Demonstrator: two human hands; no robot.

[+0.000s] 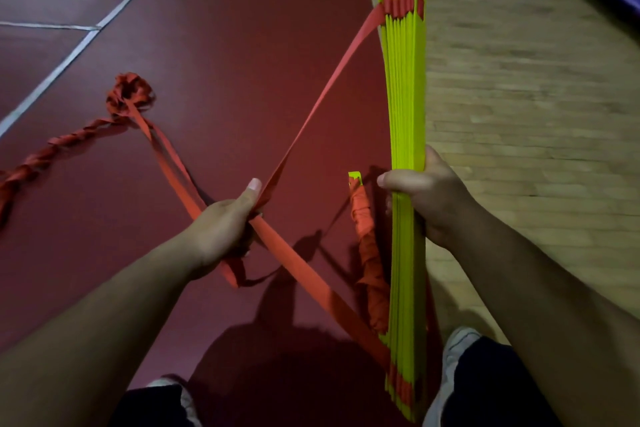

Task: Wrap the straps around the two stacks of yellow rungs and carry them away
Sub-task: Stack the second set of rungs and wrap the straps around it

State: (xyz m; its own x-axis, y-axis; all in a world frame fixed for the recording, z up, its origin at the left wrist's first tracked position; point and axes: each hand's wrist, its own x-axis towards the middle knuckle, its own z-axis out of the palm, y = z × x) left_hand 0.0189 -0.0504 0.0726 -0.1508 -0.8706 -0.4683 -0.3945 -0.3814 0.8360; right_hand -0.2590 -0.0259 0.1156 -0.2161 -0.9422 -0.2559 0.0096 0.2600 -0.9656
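Right hand (420, 199) gripping yellow rung stack (407, 107) mid-length, left hand (225, 229) at 9 o'clock from it clutching red strap (329, 90), strap running toward 1 o'clock

- No text, number, brand or sign can be read anywhere in the frame.
- The yellow rungs (408, 97), right of centre, show plain colour with no legible marking.
- The red strap (332, 80), crossing the middle, bears no legible lettering.
- The white lines (52, 74) on the floor (225, 45), upper left, are plain stripes, not characters.
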